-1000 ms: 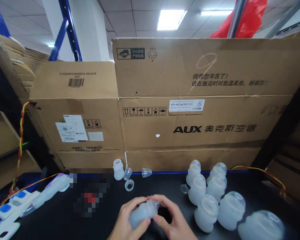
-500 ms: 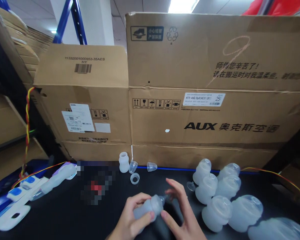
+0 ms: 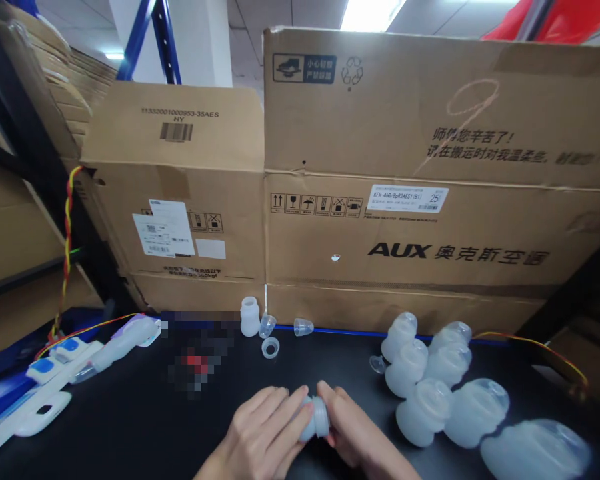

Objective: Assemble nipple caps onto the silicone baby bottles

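Note:
A small translucent white silicone bottle [image 3: 316,415] lies on its side between my two hands, low over the black table [image 3: 130,420]. My left hand [image 3: 263,437] wraps around its body. My right hand [image 3: 353,433] pinches the neck end with thumb and fingers. Most of the bottle is hidden under my fingers. To the right, several matching capped bottles [image 3: 425,393] stand in a cluster, apart from my hands.
Large cardboard boxes [image 3: 420,200] wall off the back of the table. Before them stand an uncapped small bottle [image 3: 250,316], two clear caps [image 3: 303,327] and a ring [image 3: 270,347]. White and blue devices [image 3: 55,360] lie at left. Red-yellow wires [image 3: 66,247] hang at left.
My right hand, held open half a second ago, has closed onto the bottle's neck. Both hands and the bottle have dropped closer to the table.

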Action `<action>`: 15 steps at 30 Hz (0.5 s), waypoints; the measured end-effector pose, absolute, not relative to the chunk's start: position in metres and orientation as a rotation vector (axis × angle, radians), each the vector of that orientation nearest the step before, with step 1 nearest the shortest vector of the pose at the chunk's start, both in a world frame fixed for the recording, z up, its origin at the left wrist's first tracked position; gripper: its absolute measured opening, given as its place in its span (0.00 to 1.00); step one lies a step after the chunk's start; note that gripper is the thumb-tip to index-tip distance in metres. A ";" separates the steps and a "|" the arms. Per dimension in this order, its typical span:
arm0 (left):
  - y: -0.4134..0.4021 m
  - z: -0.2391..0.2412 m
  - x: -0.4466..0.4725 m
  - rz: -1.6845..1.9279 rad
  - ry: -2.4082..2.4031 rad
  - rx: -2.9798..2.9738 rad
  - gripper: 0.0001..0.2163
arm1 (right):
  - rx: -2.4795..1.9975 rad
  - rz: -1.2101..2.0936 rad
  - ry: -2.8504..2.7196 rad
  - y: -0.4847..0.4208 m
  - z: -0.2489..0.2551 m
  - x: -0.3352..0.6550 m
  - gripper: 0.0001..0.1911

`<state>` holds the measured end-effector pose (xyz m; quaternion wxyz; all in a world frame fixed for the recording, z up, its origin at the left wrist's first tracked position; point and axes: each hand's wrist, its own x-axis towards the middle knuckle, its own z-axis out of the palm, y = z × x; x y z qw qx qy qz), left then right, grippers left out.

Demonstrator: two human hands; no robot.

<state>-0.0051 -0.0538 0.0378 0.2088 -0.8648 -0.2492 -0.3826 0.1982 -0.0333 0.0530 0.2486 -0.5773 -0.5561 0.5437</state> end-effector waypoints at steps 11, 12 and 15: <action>-0.029 0.046 -0.009 -1.337 -1.555 -2.205 0.17 | -1.403 0.870 -1.712 0.058 0.057 0.191 0.18; -0.028 0.045 -0.011 -1.332 -1.589 -2.202 0.17 | -1.359 0.793 -1.750 0.062 0.053 0.190 0.19; -0.029 0.044 -0.018 -1.303 -1.634 -2.240 0.17 | -1.228 0.693 -1.868 0.059 0.039 0.194 0.22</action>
